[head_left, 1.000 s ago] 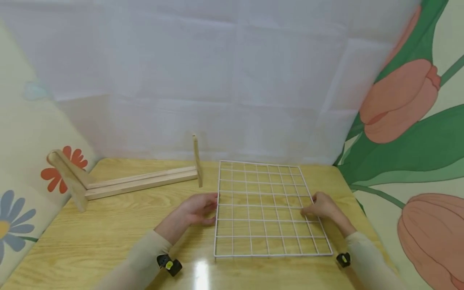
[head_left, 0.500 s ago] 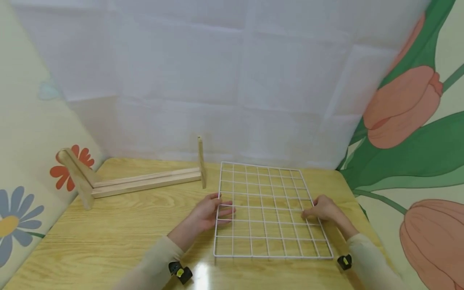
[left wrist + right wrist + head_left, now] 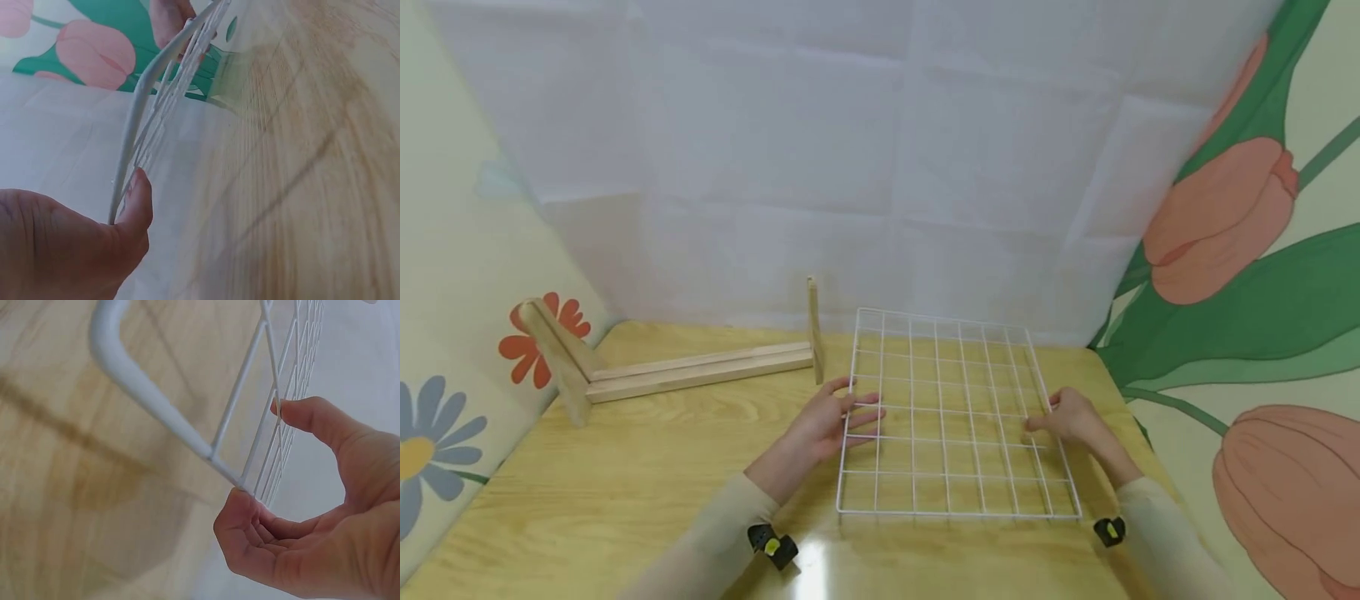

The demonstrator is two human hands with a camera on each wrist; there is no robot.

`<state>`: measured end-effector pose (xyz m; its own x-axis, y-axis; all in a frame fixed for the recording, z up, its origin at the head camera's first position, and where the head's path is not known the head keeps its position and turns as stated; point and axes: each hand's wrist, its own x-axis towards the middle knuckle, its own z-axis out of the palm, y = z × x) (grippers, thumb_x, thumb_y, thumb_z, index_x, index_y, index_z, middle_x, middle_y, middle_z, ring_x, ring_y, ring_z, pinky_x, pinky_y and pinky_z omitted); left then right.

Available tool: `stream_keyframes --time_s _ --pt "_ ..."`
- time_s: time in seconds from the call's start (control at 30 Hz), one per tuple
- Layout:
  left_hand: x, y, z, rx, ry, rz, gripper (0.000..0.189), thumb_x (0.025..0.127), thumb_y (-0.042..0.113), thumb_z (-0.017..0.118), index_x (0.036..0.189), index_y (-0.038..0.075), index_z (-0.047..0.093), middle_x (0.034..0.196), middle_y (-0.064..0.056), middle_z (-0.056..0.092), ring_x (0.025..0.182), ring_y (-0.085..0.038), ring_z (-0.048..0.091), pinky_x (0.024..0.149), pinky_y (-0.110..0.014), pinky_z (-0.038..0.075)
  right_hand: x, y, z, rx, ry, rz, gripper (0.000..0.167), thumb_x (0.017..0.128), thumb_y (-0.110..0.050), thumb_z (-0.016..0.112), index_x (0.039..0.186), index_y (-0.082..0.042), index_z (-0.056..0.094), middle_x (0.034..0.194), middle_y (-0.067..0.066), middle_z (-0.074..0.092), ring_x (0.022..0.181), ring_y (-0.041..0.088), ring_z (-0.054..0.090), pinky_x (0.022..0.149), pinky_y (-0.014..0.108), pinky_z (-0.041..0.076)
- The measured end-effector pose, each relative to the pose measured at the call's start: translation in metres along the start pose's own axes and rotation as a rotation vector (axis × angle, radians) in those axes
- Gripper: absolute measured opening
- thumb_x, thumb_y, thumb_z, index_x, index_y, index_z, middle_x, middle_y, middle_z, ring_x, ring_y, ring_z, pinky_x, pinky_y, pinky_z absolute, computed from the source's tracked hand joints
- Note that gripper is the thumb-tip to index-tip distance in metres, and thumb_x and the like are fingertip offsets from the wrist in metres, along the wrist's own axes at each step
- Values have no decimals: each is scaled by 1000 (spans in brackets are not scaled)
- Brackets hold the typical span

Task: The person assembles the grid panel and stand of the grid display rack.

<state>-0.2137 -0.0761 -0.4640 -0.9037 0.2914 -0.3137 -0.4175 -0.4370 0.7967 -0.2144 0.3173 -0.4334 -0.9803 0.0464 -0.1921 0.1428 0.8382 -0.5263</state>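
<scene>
A white wire grid panel [image 3: 943, 439] is held between both hands, its far edge raised off the wooden table. My left hand [image 3: 823, 425] grips the panel's left edge, with several fingers spread beneath the wires. In the left wrist view the thick rim [image 3: 134, 119] meets that hand at a digit. On the opposite side, my right hand [image 3: 1071, 414] pinches the right edge. The right wrist view shows one digit reaching in over an inner wire [image 3: 275, 394] and a curled finger under the rim [image 3: 150, 406].
A wooden frame [image 3: 700, 375] with an upright at each end stands at the back left of the table [image 3: 647, 475]. White sheeting [image 3: 775, 167] hangs behind, and painted walls [image 3: 1285, 358] rise at both sides. A dark band sits on each sleeve.
The left hand's fingers have slid from beside the left edge to under the wires. The panel has since risen a little, its far edge most. The right hand keeps its hold.
</scene>
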Motion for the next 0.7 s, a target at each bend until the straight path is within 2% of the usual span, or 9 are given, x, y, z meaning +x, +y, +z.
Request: stream_keyframes --time_s 0.07,0.1,0.27,0.5,0.6,0.7 --pt "1 5 0 5 -9 22 49 112 9 26 159 11 11 149 -29 45 131 -49 47 99 -64 44 0 -4 -5 -3 19 -15 70 80 -28 86 118 17 49 113 33 57 97 39 58 81 48 52" --pt "2 7 0 4 -16 30 49 112 9 27 159 12 12 149 -29 44 132 -49 47 99 -65 43 -1 -7 -7 -1 23 -18 71 80 -28 85 120 17 47 113 33 57 98 40 58 82 49 52" --pt "4 12 -1 10 -52 72 42 113 10 29 153 16 20 150 -27 45 131 -48 49 100 -64 43 -3 -14 -15 21 69 -32 72 80 -27 87 121 14 43 102 26 57 90 36 58 76 47 51" --pt "6 21 -1 8 -106 158 36 112 9 28 148 15 24 143 -23 54 125 -47 54 98 -64 44 -8 -22 -24 75 168 -59 75 80 -29 86 124 11 41 101 24 53 85 34 55 71 43 48" --pt "6 25 -2 -5 -139 190 34 112 8 26 146 15 25 144 -24 52 125 -47 55 99 -65 43 -9 -27 -27 102 225 -92 75 80 -28 87 125 11 41 101 23 51 84 33 52 71 42 46" --pt "6 29 -2 -2 -194 235 30 113 10 25 142 15 27 149 -28 45 129 -52 48 101 -67 40 -13 -31 -31 123 265 -105 76 81 -28 86 128 10 40 105 23 49 88 35 51 74 45 46"
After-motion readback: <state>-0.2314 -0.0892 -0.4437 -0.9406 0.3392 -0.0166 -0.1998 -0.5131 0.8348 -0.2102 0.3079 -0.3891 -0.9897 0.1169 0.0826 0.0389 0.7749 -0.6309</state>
